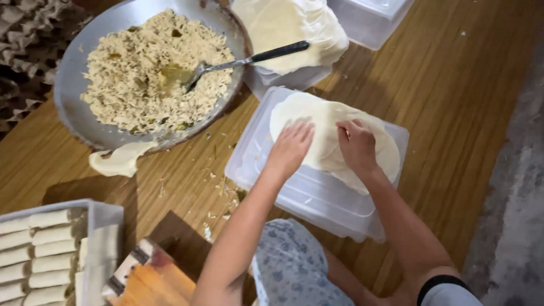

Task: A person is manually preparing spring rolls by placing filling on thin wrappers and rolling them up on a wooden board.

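A thin round pale wrapper sheet (pixel 323 113) lies flat on an upturned clear plastic lid (pixel 317 198) on the wooden floor. My left hand (pixel 290 148) rests palm down on the sheet's left edge, fingers spread. My right hand (pixel 356 143) presses on the middle of the sheet with fingers curled, as if pinching it. Neither hand lifts anything clear of the lid.
A large metal bowl (pixel 73 73) of shredded filling with a spoon (pixel 249 59) sits at upper left. A stack of wrappers (pixel 289 25) lies on a container behind. Rolled pieces fill a tray (pixel 107 215) at lower left. A dough scrap (pixel 119 160) lies by the bowl.
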